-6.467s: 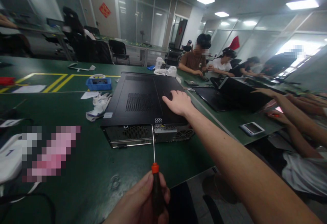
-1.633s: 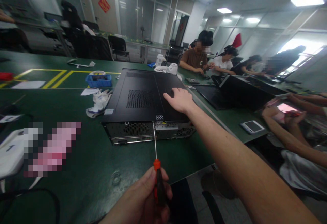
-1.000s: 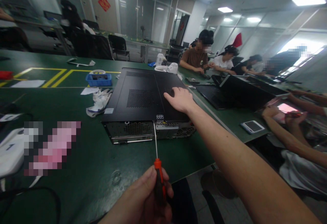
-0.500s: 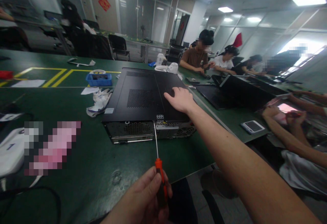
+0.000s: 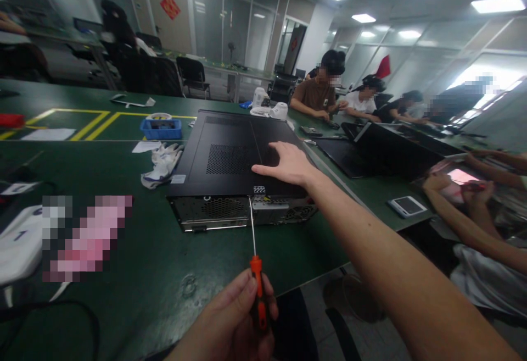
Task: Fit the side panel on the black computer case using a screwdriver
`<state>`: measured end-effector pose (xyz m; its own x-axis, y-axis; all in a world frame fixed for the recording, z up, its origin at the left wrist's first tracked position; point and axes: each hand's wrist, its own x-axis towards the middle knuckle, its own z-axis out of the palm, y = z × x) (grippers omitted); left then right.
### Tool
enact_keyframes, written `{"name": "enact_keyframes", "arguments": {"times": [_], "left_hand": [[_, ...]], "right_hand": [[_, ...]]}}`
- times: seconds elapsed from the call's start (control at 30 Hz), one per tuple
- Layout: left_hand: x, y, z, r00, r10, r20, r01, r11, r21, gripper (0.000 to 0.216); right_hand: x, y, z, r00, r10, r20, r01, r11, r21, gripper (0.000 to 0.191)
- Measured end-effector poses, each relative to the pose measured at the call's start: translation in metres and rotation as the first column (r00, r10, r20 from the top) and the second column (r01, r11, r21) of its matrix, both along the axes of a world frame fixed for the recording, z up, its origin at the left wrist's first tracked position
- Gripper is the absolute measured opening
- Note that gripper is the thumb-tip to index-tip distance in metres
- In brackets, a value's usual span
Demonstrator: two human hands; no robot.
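Note:
A black computer case [image 5: 230, 130] lies flat on the green table with its rear panel [image 5: 222, 210] facing me. In my left hand [image 5: 242, 309] is a screwdriver with an orange and black handle [image 5: 257, 289], fingers wrapped round it. Its thin metal shaft [image 5: 252, 229] points away from me, and the tip meets the top edge of the rear panel near a small patterned sticker [image 5: 259, 189]. The screw, if any, is too small to make out. My right hand [image 5: 290, 163] rests palm down on the case's top cover, its thumb stretched out to the left.
White gloves [image 5: 161, 164] and a blue bin [image 5: 161, 128] lie left of the case. Nearer left are a white device [image 5: 20, 245] and dark cables. To the right sit a phone-like device [image 5: 407, 205], another opened case [image 5: 407, 146] and a co-worker's hands [image 5: 438, 182]. Others work farther back.
The screwdriver handle has turned in my left hand, with its orange stripe now facing differently. My right hand has shifted slightly left and nearer on the cover, thumb spread wider.

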<state>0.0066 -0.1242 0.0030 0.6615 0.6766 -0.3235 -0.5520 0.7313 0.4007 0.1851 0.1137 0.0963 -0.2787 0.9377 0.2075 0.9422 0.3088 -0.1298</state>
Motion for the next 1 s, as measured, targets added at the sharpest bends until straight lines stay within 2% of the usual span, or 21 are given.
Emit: {"name": "enact_keyframes", "arguments": {"times": [0.2, 0.43, 0.73, 1.0], "left_hand": [[-0.001, 0.001, -0.004, 1.000, -0.025, 0.013, 0.025, 0.999, -0.033, 0.041], [0.000, 0.001, 0.003, 0.999, 0.004, -0.049, -0.006, 0.999, -0.043, 0.045], [-0.001, 0.000, 0.007, 0.997, -0.005, -0.082, 0.007, 1.000, 0.022, 0.037], [-0.001, 0.002, 0.006, 0.996, -0.008, -0.085, 0.009, 1.000, 0.008, 0.039]], "right_hand": [[0.001, 0.005, -0.002, 1.000, -0.003, 0.031, 0.003, 1.000, -0.012, 0.107], [0.002, 0.009, -0.006, 0.999, 0.012, 0.047, -0.012, 1.000, -0.006, 0.119], [0.000, 0.004, -0.004, 0.999, 0.009, 0.047, -0.009, 1.000, -0.004, 0.115], [-0.001, 0.003, -0.002, 0.999, 0.008, 0.047, -0.008, 1.000, 0.001, 0.117]]}}
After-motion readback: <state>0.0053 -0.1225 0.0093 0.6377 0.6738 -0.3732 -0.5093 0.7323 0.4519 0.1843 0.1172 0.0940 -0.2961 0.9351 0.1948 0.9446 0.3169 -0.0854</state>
